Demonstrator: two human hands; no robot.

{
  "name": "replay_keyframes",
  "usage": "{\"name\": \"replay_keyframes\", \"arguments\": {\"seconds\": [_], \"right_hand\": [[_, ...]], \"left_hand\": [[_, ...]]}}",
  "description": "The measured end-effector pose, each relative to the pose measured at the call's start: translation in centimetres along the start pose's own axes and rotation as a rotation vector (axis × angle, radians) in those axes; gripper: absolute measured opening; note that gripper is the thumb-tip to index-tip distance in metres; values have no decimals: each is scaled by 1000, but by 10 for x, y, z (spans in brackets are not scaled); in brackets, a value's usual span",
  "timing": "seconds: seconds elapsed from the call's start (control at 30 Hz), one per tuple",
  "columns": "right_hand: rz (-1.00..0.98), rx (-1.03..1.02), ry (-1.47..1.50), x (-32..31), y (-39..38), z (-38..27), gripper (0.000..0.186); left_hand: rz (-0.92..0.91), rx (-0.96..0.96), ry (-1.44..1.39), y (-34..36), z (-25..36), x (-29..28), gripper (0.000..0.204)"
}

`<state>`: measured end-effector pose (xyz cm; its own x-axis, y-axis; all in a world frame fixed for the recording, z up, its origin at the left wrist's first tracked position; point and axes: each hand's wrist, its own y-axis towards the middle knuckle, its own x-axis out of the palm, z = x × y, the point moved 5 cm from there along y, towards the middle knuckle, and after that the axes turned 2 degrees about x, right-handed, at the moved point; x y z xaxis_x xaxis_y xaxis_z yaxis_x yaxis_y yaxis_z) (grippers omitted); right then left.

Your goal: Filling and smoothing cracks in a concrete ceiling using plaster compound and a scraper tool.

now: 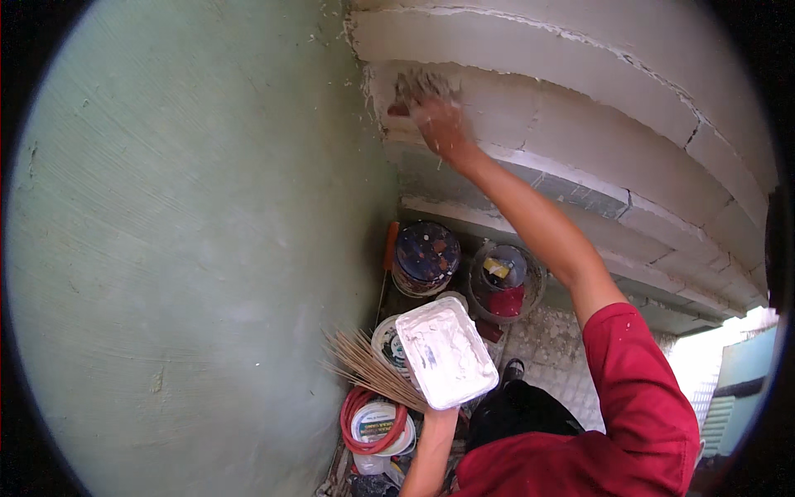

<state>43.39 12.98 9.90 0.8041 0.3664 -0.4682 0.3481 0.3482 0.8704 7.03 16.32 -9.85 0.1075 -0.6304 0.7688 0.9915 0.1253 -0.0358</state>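
Green and mostly matt, with faint brush-like streaks, a wall (199, 248) borders pale stepped blockwork (538, 124), chalky and dull, its joints ragged and cracked. A smooth white tray (416, 364), apparently plastic, carries paste (451, 352) with a wet, creamy surface out to its edges. Dry, matt, straw-like stalks (373, 369) fan beside a smooth red hose (349, 422) with a rubbery look. A dark lid (426, 247) shows crusty pale spatter; the red shirt (571, 465) is matt cloth, the floor (551, 352) rough and mottled.
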Motion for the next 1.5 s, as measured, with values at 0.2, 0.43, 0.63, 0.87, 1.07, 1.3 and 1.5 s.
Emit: {"name": "replay_keyframes", "arguments": {"seconds": [0.2, 0.43, 0.63, 0.87, 1.07, 1.3, 1.5], "right_hand": [[-380, 123, 204, 47, -47, -13, 38], [35, 45, 152, 43, 10, 13, 32], [-744, 72, 175, 35, -48, -17, 33], [-55, 36, -31, -44, -30, 62, 35], [-313, 125, -46, -20, -77, 35, 35], [-68, 60, 84, -83, -47, 56, 34], [-179, 19, -74, -57, -92, 82, 39]], "left_hand": [[96, -38, 24, -3, -8, -5, 67], [9, 60, 648, -5, -18, 0, 66], [-5, 59, 873, -9, -27, -8, 65], [5, -78, 701, -9, -31, -3, 64], [17, -97, 699, -5, -24, 15, 65], [-95, 470, 1796, -7, 9, 37, 62], [-271, 312, 1525, -9, -20, 14, 66]]}}
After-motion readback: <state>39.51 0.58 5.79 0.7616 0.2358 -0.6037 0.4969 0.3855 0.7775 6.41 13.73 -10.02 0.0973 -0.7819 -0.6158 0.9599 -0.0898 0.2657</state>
